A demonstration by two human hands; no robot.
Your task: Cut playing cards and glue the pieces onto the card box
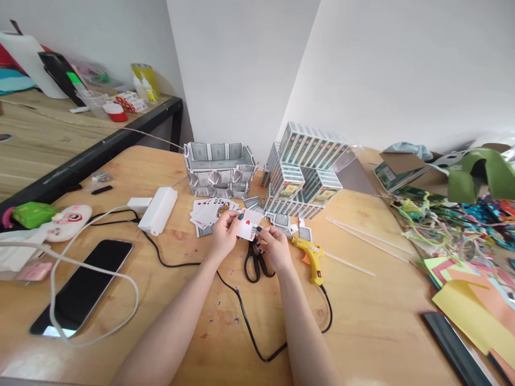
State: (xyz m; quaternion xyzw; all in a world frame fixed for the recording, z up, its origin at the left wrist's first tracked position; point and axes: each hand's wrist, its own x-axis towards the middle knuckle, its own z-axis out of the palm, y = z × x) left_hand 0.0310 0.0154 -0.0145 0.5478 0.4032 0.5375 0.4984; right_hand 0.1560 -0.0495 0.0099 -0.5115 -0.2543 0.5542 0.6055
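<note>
An ace of hearts card (248, 223) is held up between my two hands, face toward me. My left hand (226, 231) pinches its upper left side, and my right hand (274, 245) grips its lower right corner. Black-handled scissors (252, 264) lie beneath the card and my right hand. Loose playing cards (209, 212) are spread face up behind my left hand, with cut card pieces (280, 220) to their right. A box-like structure built from cards (220, 170) stands at the back. Right of my right hand lies a yellow glue gun (314, 258).
Stacked card boxes (300, 182) rise at the back right. Glue sticks (362, 238) lie on the right. A black cable (241, 305) loops across the front. A phone (86, 284), white adapter (159, 210) and white cord are left; coloured paper (470, 311) lies far right.
</note>
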